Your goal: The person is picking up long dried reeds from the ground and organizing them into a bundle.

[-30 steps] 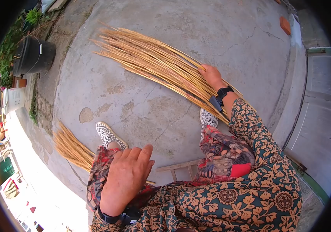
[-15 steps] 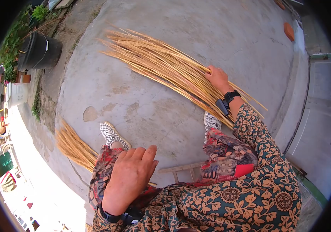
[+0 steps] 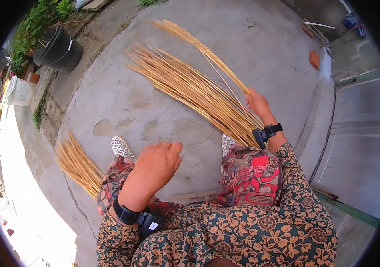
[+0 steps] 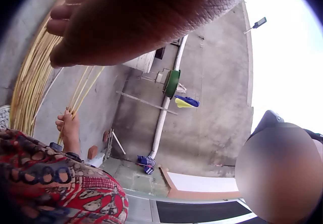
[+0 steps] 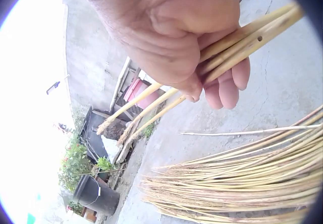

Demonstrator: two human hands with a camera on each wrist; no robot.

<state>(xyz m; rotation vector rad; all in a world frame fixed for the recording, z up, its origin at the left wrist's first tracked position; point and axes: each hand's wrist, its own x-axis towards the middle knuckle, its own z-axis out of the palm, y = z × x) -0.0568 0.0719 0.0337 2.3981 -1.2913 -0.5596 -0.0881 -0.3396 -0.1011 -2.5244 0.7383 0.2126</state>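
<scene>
With my left hand (image 3: 154, 167) loose and empty, I should ease the stalks (image 3: 222, 66) gripped in my right hand (image 3: 258, 107) clear of the pile (image 3: 194, 89).

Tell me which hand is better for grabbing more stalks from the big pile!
Probably the right hand: it's beside the big pile, though pinching a few stalks. The left hand looks empty but is farther away.

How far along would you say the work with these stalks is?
The small bundle by the left shoe may be the finished part. The right hand holds a few stalks, while the left hand is free. The larger pile on the concrete probably remains to be worked through.
</scene>
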